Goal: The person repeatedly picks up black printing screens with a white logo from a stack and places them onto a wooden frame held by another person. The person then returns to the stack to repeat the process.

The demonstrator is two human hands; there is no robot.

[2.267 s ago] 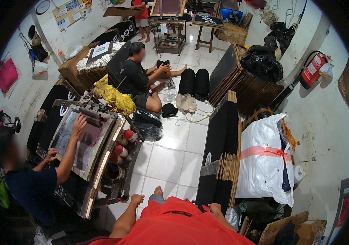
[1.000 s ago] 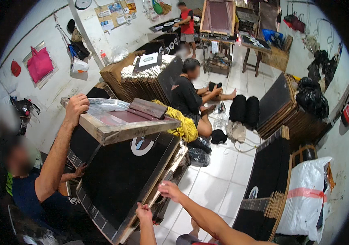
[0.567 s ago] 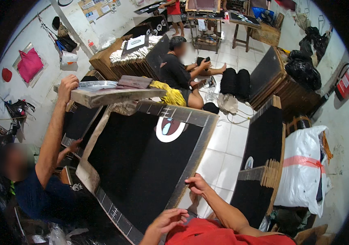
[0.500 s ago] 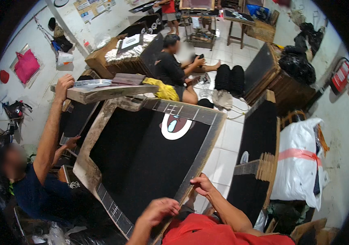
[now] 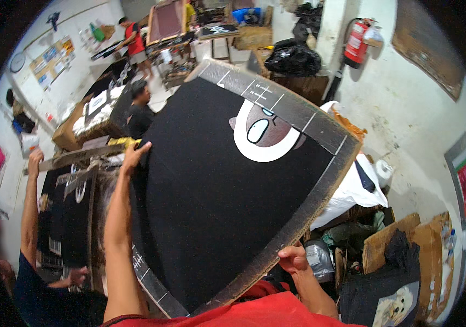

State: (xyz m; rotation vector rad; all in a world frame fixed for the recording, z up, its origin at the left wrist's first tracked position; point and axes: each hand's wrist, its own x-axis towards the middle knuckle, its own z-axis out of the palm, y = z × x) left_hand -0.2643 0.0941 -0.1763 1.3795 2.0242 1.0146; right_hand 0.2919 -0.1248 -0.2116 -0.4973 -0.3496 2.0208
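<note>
My left hand (image 5: 136,157) and right hand (image 5: 295,258) grip a board (image 5: 324,135) mid-frame by its edges; lower right, black cloth (image 5: 366,291) overhangs a cardboard box (image 5: 431,235).

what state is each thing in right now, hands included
left hand: closed on the board's left edge
right hand: closed on its lower right edge
board: held up, tilted
black cloth: spread over the board, printed
wooden frame: held up by a co-worker's hand
fire extinguisher: hung on the wall
white sack: partly hidden behind the board
</note>
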